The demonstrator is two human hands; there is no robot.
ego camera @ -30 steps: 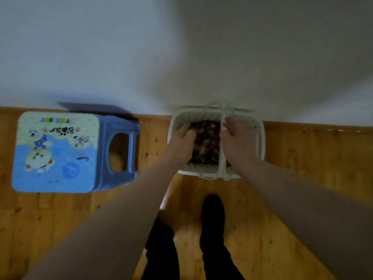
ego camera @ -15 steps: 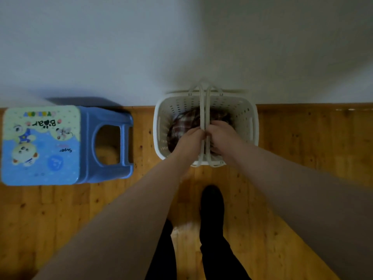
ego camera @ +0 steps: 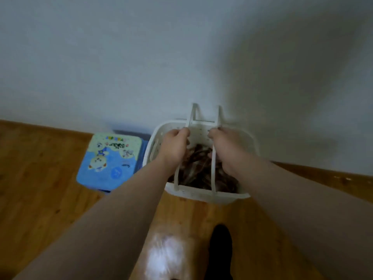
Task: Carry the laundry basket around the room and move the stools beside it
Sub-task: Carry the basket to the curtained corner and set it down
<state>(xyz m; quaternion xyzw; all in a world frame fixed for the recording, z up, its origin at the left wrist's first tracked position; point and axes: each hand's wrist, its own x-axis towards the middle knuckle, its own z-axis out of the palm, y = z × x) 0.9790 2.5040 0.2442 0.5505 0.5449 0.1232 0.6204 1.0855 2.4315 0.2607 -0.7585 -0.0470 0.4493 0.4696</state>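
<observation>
Left hand (ego camera: 175, 147) and right hand (ego camera: 226, 150), fingers curled, each grip a basket (ego camera: 203, 196) handle.

Basket in my hands, stool just to its left.

The white perforated laundry basket (ego camera: 203, 196) has rounded corners and two thin loop handles; I grip one in my left hand (ego camera: 175, 145) and the other in my right hand (ego camera: 226, 149), and the handles stand apart. Dark plaid laundry (ego camera: 198, 168) is bunched inside. The blue stool (ego camera: 110, 161) stands upright on the wooden floor by the wall; its top carries a cartoon animal print and its right edge is hidden behind the basket.
</observation>
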